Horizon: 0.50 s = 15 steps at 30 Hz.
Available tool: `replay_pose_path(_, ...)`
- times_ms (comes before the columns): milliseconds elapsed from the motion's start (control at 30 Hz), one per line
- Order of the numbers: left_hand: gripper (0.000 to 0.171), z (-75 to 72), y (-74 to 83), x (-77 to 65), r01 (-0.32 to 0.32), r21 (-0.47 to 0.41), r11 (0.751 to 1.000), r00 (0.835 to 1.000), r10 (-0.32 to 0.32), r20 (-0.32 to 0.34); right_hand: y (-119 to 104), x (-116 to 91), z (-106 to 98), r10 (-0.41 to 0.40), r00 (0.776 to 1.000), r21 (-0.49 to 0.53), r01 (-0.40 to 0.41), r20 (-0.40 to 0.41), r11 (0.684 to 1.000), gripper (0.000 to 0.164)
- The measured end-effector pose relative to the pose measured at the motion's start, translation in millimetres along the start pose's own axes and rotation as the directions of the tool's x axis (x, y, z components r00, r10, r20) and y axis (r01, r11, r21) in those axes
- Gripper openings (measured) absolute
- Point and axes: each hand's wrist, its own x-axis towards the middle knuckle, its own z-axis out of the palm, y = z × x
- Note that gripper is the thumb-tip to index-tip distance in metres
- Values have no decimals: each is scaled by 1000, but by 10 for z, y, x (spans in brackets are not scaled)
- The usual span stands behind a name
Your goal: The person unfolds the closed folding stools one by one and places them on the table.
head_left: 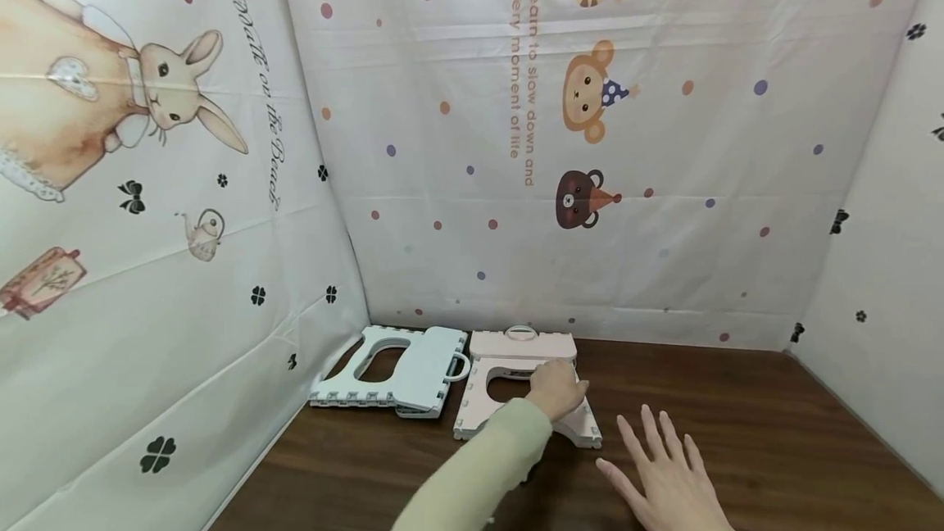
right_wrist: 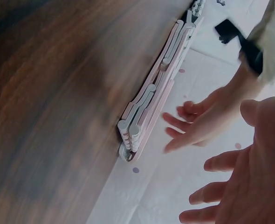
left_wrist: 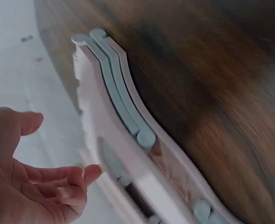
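Note:
A pink folding step stool (head_left: 472, 408) lies folded flat on the wooden table, a small loop handle at its far end. Over its right part is my left hand (head_left: 558, 390). In the left wrist view the fingers of the left hand (left_wrist: 39, 186) hang loosely bent beside the pink stool (left_wrist: 93, 98) and grip nothing. My right hand (head_left: 674, 478) is spread out above the table, to the right of the stool and nearer to me, holding nothing. The right wrist view shows the folded stool (right_wrist: 151, 100) edge-on, with grey hinge parts between its pink panels.
A pale blue folding step stool (head_left: 424, 367) lies folded just left of the pink one, its loop handle turned toward it. The brown wooden table (head_left: 354, 465) is bordered by printed cloth walls (head_left: 442, 269) at the back, left and right.

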Motion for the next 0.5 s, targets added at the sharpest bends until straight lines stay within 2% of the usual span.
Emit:
replay_pose_path(133, 45, 148, 83, 78, 99, 26, 995, 994, -100, 34, -23, -7, 12, 12, 999, -13, -11, 44, 1000, 75)
replay_pose_path(233, 45, 230, 108, 110, 144, 55, 988, 988, -147, 50, -48, -24, 6, 12, 999, -8, -12, 32, 1000, 74)
replay_pose_path(500, 49, 365, 155, 241, 169, 122, 978, 980, -180, 83, -52, -52, -30, 0, 1000, -32, -1, -28, 999, 68)
